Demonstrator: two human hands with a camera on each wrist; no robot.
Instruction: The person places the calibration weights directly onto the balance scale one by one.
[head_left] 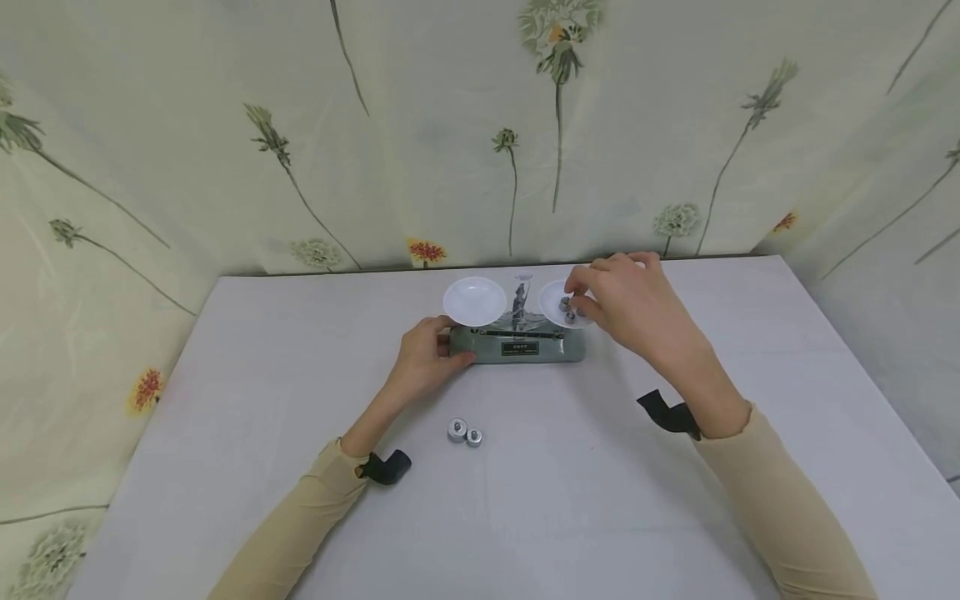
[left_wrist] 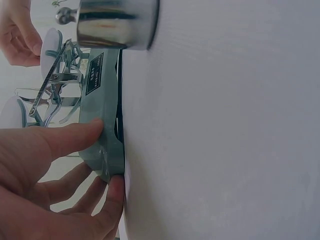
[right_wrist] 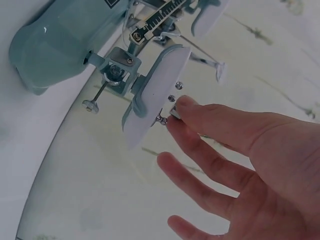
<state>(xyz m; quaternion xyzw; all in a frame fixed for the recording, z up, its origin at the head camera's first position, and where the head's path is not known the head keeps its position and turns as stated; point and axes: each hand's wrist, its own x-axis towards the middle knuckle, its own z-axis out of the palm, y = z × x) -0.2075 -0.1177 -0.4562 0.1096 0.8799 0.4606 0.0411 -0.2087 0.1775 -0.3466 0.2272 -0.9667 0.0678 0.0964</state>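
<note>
A green balance scale [head_left: 487,348] with two white pans stands near the back of the table. My left hand [head_left: 423,358] grips the left end of its base, thumb on the front and fingers curled round the end. The left pan [head_left: 474,302] holds nothing. Over the right pan [head_left: 550,298], my right hand [head_left: 633,304] pinches a small metal weight [right_wrist: 175,111] between thumb and index finger, the other fingers spread. Several small knobbed weights [head_left: 566,303] sit on that pan, partly hidden by the fingers in the head view.
Two larger silver weights, one bigger [head_left: 457,430] and one smaller [head_left: 474,437], stand side by side on the white table [head_left: 570,508] in front of the scale. Behind the table's back edge hangs a flower-patterned cloth [head_left: 450,167].
</note>
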